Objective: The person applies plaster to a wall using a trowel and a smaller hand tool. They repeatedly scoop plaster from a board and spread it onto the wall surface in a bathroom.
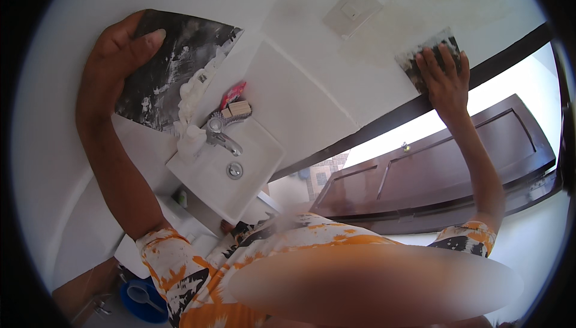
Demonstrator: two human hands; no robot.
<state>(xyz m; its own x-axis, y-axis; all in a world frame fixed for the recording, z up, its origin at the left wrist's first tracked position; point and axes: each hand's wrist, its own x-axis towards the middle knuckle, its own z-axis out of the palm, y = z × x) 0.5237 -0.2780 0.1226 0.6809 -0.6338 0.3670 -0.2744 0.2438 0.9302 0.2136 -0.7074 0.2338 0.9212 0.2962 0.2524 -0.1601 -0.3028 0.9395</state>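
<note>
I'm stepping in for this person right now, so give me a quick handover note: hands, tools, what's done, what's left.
Left hand holds a dark flat board loaded with white putty along its lower edge, raised above the white sink.
Right hand presses a small putty blade flat against the white wall, just above the dark door frame.
Done: cannot tell how much wall is covered.
Left: putty remains on the board.

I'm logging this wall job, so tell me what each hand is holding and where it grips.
The left hand grips a dark board loaded with white filler by its upper left edge. The right hand presses a small scraper flat against the wall, fingers spread over the blade.
</note>
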